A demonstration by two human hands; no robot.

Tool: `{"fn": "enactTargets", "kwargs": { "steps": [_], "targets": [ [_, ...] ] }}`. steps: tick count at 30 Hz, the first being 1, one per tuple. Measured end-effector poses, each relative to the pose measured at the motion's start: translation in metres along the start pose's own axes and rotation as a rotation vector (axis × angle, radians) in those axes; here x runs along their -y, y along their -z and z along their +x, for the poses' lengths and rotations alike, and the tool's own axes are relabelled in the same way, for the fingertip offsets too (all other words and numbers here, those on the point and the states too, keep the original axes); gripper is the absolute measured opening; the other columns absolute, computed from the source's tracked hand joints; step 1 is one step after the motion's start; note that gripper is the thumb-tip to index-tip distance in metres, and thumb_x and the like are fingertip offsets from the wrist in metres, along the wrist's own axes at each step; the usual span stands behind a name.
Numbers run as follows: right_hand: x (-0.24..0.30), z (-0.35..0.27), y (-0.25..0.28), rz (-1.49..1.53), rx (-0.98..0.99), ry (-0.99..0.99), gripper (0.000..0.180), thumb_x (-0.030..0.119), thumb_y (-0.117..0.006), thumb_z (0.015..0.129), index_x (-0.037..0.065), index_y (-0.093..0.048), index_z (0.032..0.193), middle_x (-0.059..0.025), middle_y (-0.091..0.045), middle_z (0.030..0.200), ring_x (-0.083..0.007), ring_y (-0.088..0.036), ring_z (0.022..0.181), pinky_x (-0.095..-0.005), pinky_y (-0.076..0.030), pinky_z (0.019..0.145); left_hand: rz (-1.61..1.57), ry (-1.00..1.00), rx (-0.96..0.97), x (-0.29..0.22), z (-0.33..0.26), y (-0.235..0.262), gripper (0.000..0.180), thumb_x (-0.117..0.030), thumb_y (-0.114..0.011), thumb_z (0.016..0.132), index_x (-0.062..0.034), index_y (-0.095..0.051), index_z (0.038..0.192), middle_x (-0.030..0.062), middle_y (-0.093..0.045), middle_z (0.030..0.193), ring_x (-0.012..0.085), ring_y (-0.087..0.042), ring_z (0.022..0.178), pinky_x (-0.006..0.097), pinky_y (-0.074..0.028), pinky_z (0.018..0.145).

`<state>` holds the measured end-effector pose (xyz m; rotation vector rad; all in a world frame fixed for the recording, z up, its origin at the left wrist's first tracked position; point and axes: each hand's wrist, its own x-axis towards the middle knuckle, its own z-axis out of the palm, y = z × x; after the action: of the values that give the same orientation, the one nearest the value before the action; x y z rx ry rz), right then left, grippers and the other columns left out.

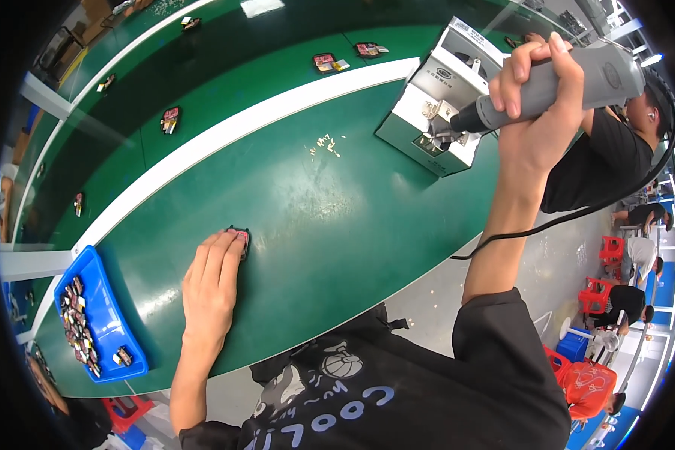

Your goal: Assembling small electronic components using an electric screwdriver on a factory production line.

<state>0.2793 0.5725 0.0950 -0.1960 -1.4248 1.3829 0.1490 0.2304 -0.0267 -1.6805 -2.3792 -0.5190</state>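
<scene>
My right hand [540, 97] is wrapped round a grey electric screwdriver [600, 75] with a black nose and a black cable. Its tip meets the front of a white and silver box-shaped screw feeder [446, 97] at the right of the green bench. On the bench top, my left hand [214, 281] lies over a small black-framed assembly with a pink inside [242, 241]. The fingers cover most of that piece, and the thumb is hidden.
A blue tray [131, 367] at the left holds many small assemblies. Beyond a white rail [277, 105], a green conveyor carries several similar pieces [170, 120]. A co-worker in black [604, 161] sits close at the right; the screwdriver cable [577, 217] hangs beside my forearm.
</scene>
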Motion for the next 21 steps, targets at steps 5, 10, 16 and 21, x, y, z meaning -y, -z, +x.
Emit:
{"fn": "enactTargets", "kwargs": {
  "steps": [5, 10, 16, 21],
  "targets": [
    [-0.009, -0.004, -0.012, -0.089, 0.017, -0.018, 0.025, 0.021, -0.057, 0.096, 0.001, -0.051, 0.082, -0.0101, -0.051, 0.066, -0.0133, -0.039, 0.039, -0.0291, -0.035, 0.042, 0.016, -0.028, 0.037, -0.002, 0.004, 0.004, 0.039, 0.004, -0.067, 0.074, 0.0052, -0.063, 0.113, 0.0154, -0.064, 0.113, 0.0322, -0.065, 0.107, 0.04, -0.058, 0.086],
    [-0.01, -0.004, -0.011, -0.065, 0.016, -0.073, 0.026, 0.02, -0.059, 0.096, 0.001, -0.05, 0.081, -0.0092, -0.049, 0.064, -0.0131, -0.039, 0.04, -0.0288, -0.034, 0.041, 0.028, -0.05, 0.108, -0.006, 0.007, 0.01, 0.041, 0.004, -0.066, 0.074, 0.0066, -0.063, 0.115, 0.0164, -0.064, 0.115, 0.0327, -0.065, 0.108, 0.04, -0.058, 0.086],
    [-0.024, -0.029, -0.022, -0.013, 0.031, -0.24, 0.025, 0.02, -0.061, 0.094, -0.001, -0.051, 0.083, -0.0119, -0.054, 0.064, -0.0142, -0.04, 0.036, -0.0293, -0.036, 0.039, 0.035, -0.114, 0.08, -0.007, 0.01, 0.002, 0.034, 0.001, -0.065, 0.077, 0.0061, -0.066, 0.11, 0.0157, -0.066, 0.113, 0.0333, -0.066, 0.107, 0.041, -0.058, 0.086],
    [-0.012, -0.078, -0.049, 0.184, 0.079, -0.251, 0.023, 0.024, -0.051, 0.098, 0.004, -0.046, 0.088, -0.0099, -0.048, 0.066, -0.0138, -0.036, 0.037, -0.0297, -0.034, 0.038, 0.083, -0.167, 0.017, -0.017, 0.017, -0.006, 0.035, -0.001, -0.066, 0.074, 0.0049, -0.067, 0.108, 0.0135, -0.067, 0.108, 0.0309, -0.066, 0.104, 0.039, -0.058, 0.083]
  ]
}}
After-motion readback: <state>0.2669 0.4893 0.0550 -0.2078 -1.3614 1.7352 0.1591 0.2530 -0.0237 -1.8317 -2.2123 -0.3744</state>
